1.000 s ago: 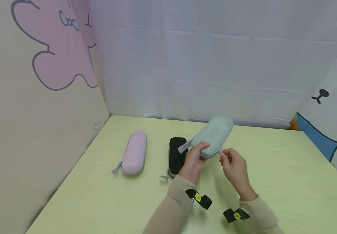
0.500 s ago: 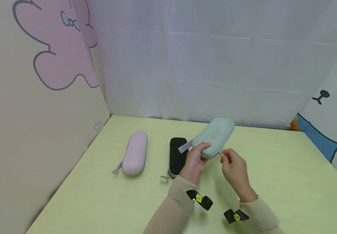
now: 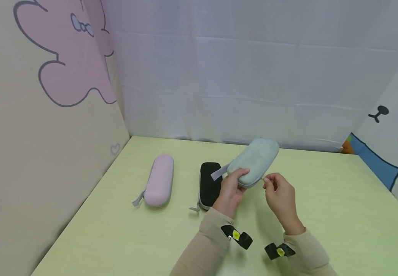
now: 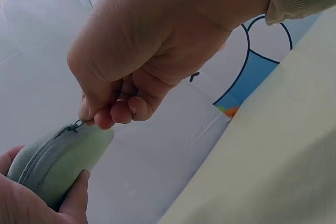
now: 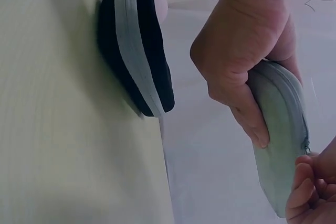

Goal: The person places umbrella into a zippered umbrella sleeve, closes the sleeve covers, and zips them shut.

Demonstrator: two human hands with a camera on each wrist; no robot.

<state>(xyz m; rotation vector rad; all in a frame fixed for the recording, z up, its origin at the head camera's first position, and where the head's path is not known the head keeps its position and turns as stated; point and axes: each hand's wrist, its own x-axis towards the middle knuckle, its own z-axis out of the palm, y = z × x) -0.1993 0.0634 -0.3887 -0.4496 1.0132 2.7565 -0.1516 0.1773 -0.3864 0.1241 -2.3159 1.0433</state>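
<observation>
My left hand (image 3: 229, 193) grips a mint-green zip case (image 3: 256, 158) near its closer end, thumb on top, holding it tilted above the table. A grey strap (image 3: 219, 172) sticks out from the case's left side. With thumb and forefinger, my right hand (image 3: 282, 197) pinches the small metal zipper pull (image 4: 80, 123) at the case's right edge. In the right wrist view the zipper slider (image 5: 306, 144) sits partway along the side, and the zip behind it looks closed. Fingers of the left hand under the case are hidden in the head view.
A black zip case (image 3: 209, 184) with a grey zip band lies just left of my left hand. Farther left is a pink case (image 3: 159, 180) with a grey strap. The pale yellow table (image 3: 116, 237) meets a white curtain (image 3: 240, 76) behind and printed walls at the sides.
My right hand has moved slightly right and away along the case's edge with the zipper pull. The left hand and the mint-green case have shifted a little to the right.
</observation>
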